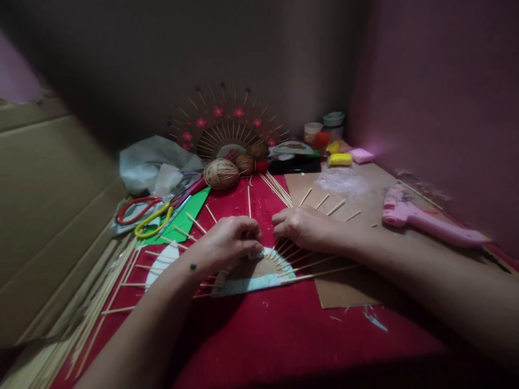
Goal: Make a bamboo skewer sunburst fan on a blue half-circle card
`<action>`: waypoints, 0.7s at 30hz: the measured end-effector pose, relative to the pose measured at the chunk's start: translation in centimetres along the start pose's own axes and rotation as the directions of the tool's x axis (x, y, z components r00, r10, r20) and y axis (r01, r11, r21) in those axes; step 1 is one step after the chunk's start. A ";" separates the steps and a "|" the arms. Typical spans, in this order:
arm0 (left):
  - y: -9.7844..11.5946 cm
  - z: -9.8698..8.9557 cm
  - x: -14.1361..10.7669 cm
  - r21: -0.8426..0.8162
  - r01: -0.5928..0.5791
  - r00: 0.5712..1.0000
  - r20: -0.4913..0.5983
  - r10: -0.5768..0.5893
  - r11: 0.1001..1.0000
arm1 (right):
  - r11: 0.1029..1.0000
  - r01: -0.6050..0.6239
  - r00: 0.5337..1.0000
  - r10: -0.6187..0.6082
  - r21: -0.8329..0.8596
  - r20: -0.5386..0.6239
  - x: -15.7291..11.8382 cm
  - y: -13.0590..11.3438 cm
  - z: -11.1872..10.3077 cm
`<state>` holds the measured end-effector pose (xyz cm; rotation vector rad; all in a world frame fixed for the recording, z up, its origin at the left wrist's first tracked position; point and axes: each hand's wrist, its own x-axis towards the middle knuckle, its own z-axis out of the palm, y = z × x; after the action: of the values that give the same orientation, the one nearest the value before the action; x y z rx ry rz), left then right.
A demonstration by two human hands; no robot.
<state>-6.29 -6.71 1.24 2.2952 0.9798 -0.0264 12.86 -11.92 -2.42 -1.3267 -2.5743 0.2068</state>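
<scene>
A half-round cardboard piece [251,284] with a pale blue-white rim lies on the red cloth, its straight side towards me. Thin wooden sticks [316,261] fan out from its curved edge to both sides. Over the top left of the curve is my left hand [237,237], fingers curled in a pinch; a small whitish bit shows at the fingertips, too small to name. My right hand [302,227] rests above the sticks on the right, its fingers bent together and what they hold hidden. One stick [249,202] stands out beyond the gap between the hands.
Scissors [140,210] lie on green sheets [194,216] at left, beside a long bundle of sticks [97,302]. Twine balls [221,173] and a flowered stick fan [219,112] are at the back. A pink glue gun [430,219] lies right, near flat cardboard [348,292].
</scene>
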 end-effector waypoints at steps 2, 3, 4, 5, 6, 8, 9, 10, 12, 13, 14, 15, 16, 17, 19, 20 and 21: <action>-0.1 0.1 0.0 0.032 -0.028 0.999 0.030 0.027 0.999 | 1.000 -0.008 1.000 0.008 0.002 0.009 0.0 0.0 -0.1; -0.2 0.1 0.0 0.057 -0.048 0.998 0.047 0.045 0.997 | 1.000 -0.007 1.000 0.007 0.004 0.014 0.0 0.0 -0.1; -0.2 0.1 -0.1 0.087 -0.070 0.996 0.059 0.065 0.994 | 1.000 -0.003 1.000 0.002 0.009 0.015 0.1 0.0 -0.1; -0.2 0.2 -0.1 0.120 -0.091 0.994 0.068 0.083 0.989 | 1.000 0.003 1.000 -0.003 0.016 0.015 0.0 0.0 -0.1; -0.2 0.2 -0.1 0.147 -0.108 0.993 0.071 0.099 0.983 | 1.000 0.006 1.000 -0.006 0.023 0.014 0.0 0.0 -0.1; -0.2 0.3 -0.1 0.163 -0.125 0.991 0.063 0.116 0.979 | 1.000 0.003 1.000 -0.004 0.030 0.015 0.0 0.0 -0.1; -0.3 0.4 -0.1 0.149 -0.125 0.991 0.056 0.118 0.981 | 1.000 -0.002 1.000 0.002 0.031 0.019 0.0 0.0 -0.2; -0.3 0.5 0.0 0.127 -0.120 0.992 0.046 0.115 0.985 | 1.000 -0.007 1.000 0.006 0.028 0.021 0.0 0.0 -0.2; -0.4 0.7 0.1 0.077 -0.105 0.994 0.021 0.103 0.992 | 1.000 -0.011 1.000 0.010 0.022 0.023 0.0 0.0 -0.2; -0.4 0.8 0.1 0.056 -0.097 0.995 0.007 0.097 0.994 | 1.000 -0.011 1.000 0.010 0.020 0.022 0.1 0.0 -0.2; -0.5 0.9 0.2 0.041 -0.094 0.996 -0.005 0.094 0.995 | 1.000 -0.010 1.000 0.010 0.016 0.018 0.1 0.1 -0.2; -0.5 1.0 0.3 0.030 -0.092 0.996 -0.018 0.093 0.995 | 1.000 -0.007 1.000 0.007 0.015 0.013 0.1 0.1 -0.1; -0.5 1.2 0.3 0.026 -0.094 0.995 -0.027 0.095 0.995 | 1.000 -0.003 1.000 0.003 0.015 0.008 0.1 0.1 -0.1; -0.5 1.3 0.4 0.030 -0.099 0.994 -0.031 0.100 0.995 | 1.000 0.002 1.000 -0.002 0.016 0.004 0.1 0.2 0.0; -0.5 1.6 0.6 0.053 -0.112 0.993 -0.035 0.114 0.992 | 1.000 0.007 1.000 -0.007 0.022 0.002 0.1 0.3 0.2; -0.5 1.7 0.7 0.066 -0.115 0.992 -0.038 0.117 0.991 | 1.000 0.005 1.000 -0.006 0.025 0.005 0.1 0.3 0.2; -0.4 1.8 0.8 0.080 -0.115 0.992 -0.039 0.119 0.990 | 1.000 0.005 1.000 -0.005 0.030 0.007 0.1 0.3 0.3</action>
<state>-5.64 -6.98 -0.59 2.4300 0.8783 0.0360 12.97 -11.68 -2.76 -1.3109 -2.5700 0.2490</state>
